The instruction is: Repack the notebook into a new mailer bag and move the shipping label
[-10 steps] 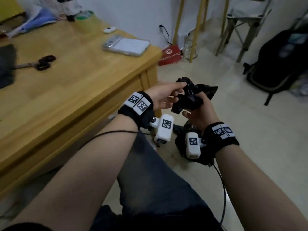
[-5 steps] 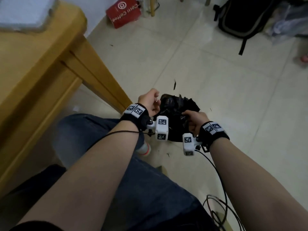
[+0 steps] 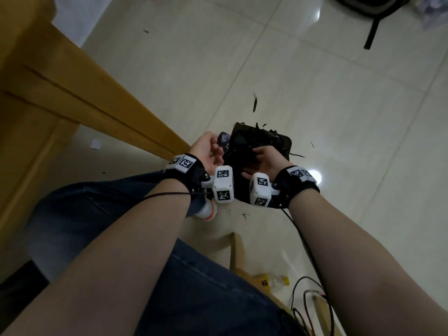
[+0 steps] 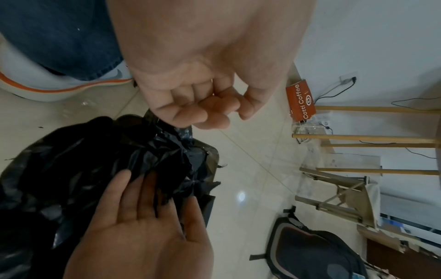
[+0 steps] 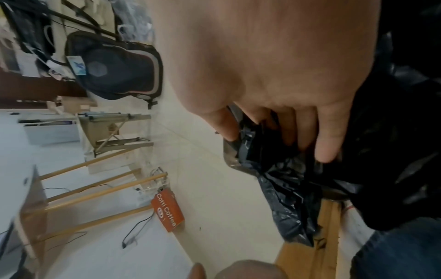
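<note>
A crumpled black mailer bag (image 3: 244, 144) sits in the mouth of a small floor bin (image 3: 288, 141) lined with black plastic (image 4: 71, 169). My right hand (image 3: 264, 158) presses down on the crumpled plastic with nearly straight fingers (image 4: 143, 190), their tips sunk into the folds (image 5: 329, 151). My left hand (image 3: 208, 151) is at the bin's left side. Its fingers are curled (image 4: 205, 105), and a raised edge of the black plastic (image 4: 155, 119) is drawn up into them. No notebook or shipping label is in view.
The wooden table's edge and leg (image 3: 72, 81) run along the left. On the tiled floor lie black plastic shreds (image 3: 254, 104), a plastic bottle (image 3: 274, 281) and cables (image 3: 310, 299). A backpack (image 4: 315, 251) lies farther off, and an orange coffee bag (image 4: 302, 102) stands by the wall.
Both hands have carried the crumpled black bag from beside the tabletop down to the floor bin. My head has tipped down, so the tabletop is out of view.
</note>
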Action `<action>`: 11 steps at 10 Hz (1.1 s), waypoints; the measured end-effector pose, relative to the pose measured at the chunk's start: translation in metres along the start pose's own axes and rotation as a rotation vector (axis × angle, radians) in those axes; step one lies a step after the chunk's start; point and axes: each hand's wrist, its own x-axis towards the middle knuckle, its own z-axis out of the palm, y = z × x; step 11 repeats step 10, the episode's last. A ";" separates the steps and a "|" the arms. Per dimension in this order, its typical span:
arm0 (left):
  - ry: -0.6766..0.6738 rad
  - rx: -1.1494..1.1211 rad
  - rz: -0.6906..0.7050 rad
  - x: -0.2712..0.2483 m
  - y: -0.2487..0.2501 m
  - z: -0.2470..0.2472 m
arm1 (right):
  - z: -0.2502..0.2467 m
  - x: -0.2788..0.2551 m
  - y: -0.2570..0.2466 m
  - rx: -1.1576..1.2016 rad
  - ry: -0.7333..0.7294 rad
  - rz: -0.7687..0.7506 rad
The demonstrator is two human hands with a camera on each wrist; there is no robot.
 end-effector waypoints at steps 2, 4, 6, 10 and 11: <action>0.031 -0.005 -0.039 0.018 -0.005 -0.006 | 0.004 0.027 0.002 0.067 0.123 0.005; 0.025 0.023 -0.050 0.027 -0.006 -0.006 | 0.022 0.039 -0.004 -0.030 0.177 -0.035; 0.035 0.020 -0.026 0.018 0.000 -0.012 | 0.015 0.032 -0.015 -0.266 0.192 -0.039; -0.059 0.088 0.184 -0.040 0.017 -0.027 | 0.043 -0.088 -0.027 -0.811 0.247 -0.196; -0.059 0.088 0.184 -0.040 0.017 -0.027 | 0.043 -0.088 -0.027 -0.811 0.247 -0.196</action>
